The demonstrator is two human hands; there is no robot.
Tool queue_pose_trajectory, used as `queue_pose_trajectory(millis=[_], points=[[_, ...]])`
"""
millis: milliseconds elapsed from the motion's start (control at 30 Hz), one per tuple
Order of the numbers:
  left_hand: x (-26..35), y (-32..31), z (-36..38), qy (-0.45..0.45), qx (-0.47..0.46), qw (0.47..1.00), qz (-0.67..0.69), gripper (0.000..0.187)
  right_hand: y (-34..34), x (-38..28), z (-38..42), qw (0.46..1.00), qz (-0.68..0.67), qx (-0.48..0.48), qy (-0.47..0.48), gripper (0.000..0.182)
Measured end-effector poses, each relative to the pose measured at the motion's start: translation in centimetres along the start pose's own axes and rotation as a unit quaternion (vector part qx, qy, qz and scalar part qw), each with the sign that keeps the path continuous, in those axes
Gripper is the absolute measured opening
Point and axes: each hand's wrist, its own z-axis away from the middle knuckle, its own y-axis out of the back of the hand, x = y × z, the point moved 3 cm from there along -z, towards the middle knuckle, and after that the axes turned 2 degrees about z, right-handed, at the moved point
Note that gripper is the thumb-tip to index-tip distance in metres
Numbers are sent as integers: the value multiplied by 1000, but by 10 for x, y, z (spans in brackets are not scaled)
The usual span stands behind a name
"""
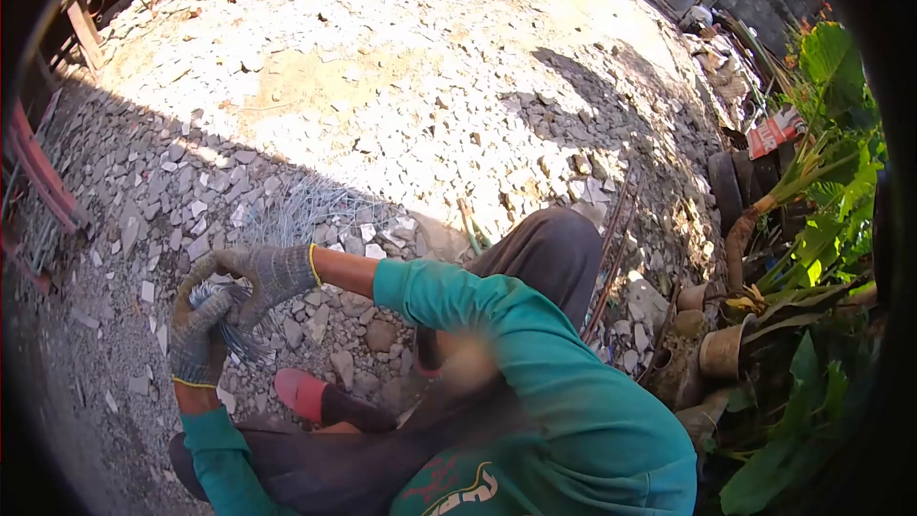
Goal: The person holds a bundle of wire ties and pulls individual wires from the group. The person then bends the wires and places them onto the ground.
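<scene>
Basically, the wire bundle [244,344] sits at the left of the scene, up between two gloved hands, above stony ground [382,134]; l. hand [198,342], nearer, looks closed round it w/ fingers wrapped over the strands; r. hand [272,282] comes in from the far side, fingers arched over and bent toward the l. hand; it's at the bundle, but can't tell how firmly, if at all, it grips; loose ends poke out below the fingers, toward the right; more thin wire [310,210] lies on the stones just beyond the hands; handling-wise, prob. light, springy rather than soft, hard to break, ends likely scratchy & apt to splay or snag knit gloves; best hold approx. mid-bundle, whole fist round it, palms off the cut tips; as for writing, green shirt [583,392] has white letters nr the bottom edge, maybe "RUP", rest lost in folds, plus red script, illegible; red-and-white packaging [776,134], far right by the plants [831,220], carries big pale letters, poss. "LUR", too partial to be sure; no brand legible on gloves or the red slipper [301,394].
</scene>
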Motion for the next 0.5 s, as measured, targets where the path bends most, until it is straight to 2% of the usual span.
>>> queue_pose_trajectory(millis=[33,67,100,133,167,200,233,267,300,333,400,433,467,500], points=[[2,4,4,14,-51,998,-25,59,-4,-4,2,998,-24,-35,35,95],[2,0,8,2,-23,1000,0,61,-8,-2,2,993,-90,-35,61,91],[4,-11,13,16,9,999,42,59,-9,1,6,989,-88,-108,-53,82],[-1,2,12,20,-7,999,36,58,-22,12,6,968,-233,-89,-22,76],[-1,5,11,24,-25,998,58,58,-26,16,10,943,-302,-122,-61,70],[-4,13,9,22,-20,995,93,54,-26,18,12,966,-222,-104,-86,64],[-7,22,6,9,-31,995,97,51,-34,28,13,963,-235,-89,-102,55],[-11,29,6,-6,-52,993,103,49,-41,30,13,929,-339,-72,-133,48],[-11,30,7,-5,-30,995,99,49,-43,26,11,944,-296,-45,-137,42],[-9,26,7,-12,-15,997,69,48,-45,21,6,939,-309,-56,-138,42],[-9,26,7,-7,8,999,44,48,-49,25,0,966,-201,-26,-163,32],[-8,28,6,-27,1,1000,1,44,-55,38,-1,976,-182,15,-116,30],[-10,33,4,-47,-7,998,-42,39,-60,56,-4,974,-193,9,-122,30],[-23,51,-4,-80,-9,997,-8,33,-61,74,-8,988,-120,7,-95,27]])
